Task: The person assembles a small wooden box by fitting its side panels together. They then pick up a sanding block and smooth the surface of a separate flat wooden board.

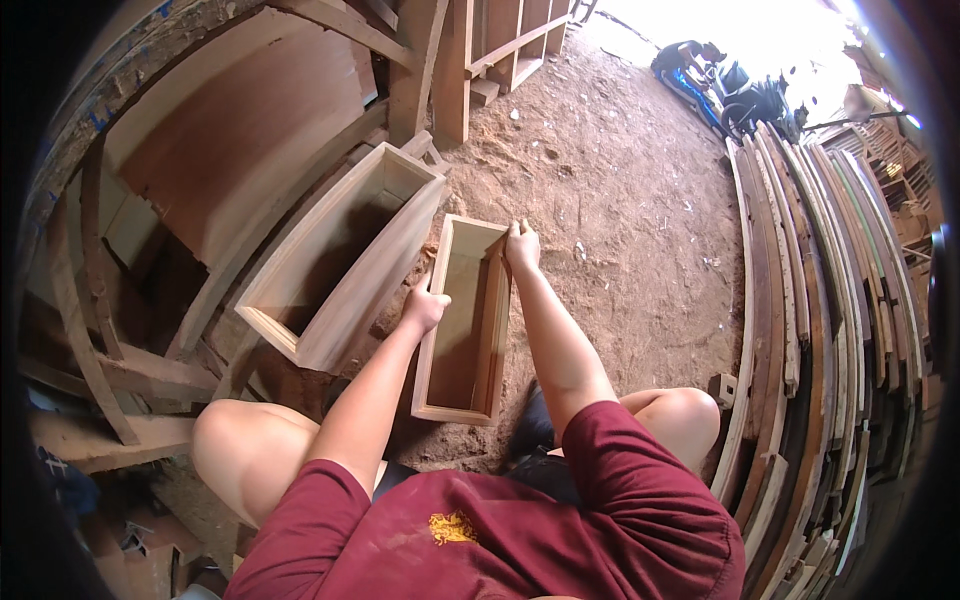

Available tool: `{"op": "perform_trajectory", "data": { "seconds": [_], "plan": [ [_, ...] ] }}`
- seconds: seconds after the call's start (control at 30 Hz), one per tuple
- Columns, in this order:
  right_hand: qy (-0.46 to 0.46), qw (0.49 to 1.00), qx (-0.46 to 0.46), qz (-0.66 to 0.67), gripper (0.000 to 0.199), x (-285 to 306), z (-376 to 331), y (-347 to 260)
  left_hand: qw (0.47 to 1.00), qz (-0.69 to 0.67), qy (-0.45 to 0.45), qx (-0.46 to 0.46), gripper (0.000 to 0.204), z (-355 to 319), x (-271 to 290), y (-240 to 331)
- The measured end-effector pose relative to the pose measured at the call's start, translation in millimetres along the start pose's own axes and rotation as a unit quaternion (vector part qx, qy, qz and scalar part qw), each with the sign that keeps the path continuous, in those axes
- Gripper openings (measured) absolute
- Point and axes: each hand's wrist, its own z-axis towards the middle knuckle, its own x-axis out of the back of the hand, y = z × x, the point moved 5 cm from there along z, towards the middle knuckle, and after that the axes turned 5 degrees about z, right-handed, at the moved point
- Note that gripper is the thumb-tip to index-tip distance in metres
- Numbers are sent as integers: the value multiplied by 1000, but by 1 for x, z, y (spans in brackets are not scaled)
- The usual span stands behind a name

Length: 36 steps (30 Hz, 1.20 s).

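Observation:
Between my knees is a long, narrow wooden drawer (455,413), its hollow side facing up toward me. My left hand (428,308) is closed on its left long side, the thumb over the rim. Near the far right corner my right hand (521,247) grips the opposite side, fingers wrapped round the edge. Just left of it lies a second, larger drawer-like wooden box (370,270), also open upward and touched by neither hand. Whether the held drawer rests on the ground is hard to tell.
Long wooden planks (790,330) are stacked along the right. A wooden frame with a brown panel (260,110) leans at the left. More wooden framing (455,70) stands at the far side. A dark motorcycle (740,95) is parked at the back right on the dirt floor (640,220).

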Motion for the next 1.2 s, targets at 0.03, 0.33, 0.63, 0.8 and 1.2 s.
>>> {"op": "perform_trajectory", "data": {
  "seconds": [0.03, 0.33, 0.63, 0.8, 1.2],
  "plan": [
    [-8, 1000, 5, 2, 54, 2, -3, 5, 1000, -15, -3, 4, 60, 1, -3, -4],
    [-44, 998, 24, 45, 51, -7, -15, 21, 1000, 4, -11, -6, 57, 3, 3, -9],
    [-1, 995, 68, 71, 45, -5, -9, 8, 998, -44, -12, 33, 50, 10, -7, -22],
    [-14, 999, 31, 31, 45, 18, -18, 10, 998, -33, -27, 43, 54, 1, -11, 10],
    [-3, 998, 58, 36, 43, 6, -5, 10, 994, -10, -62, 84, 65, -6, -2, 15]
  ]
}}
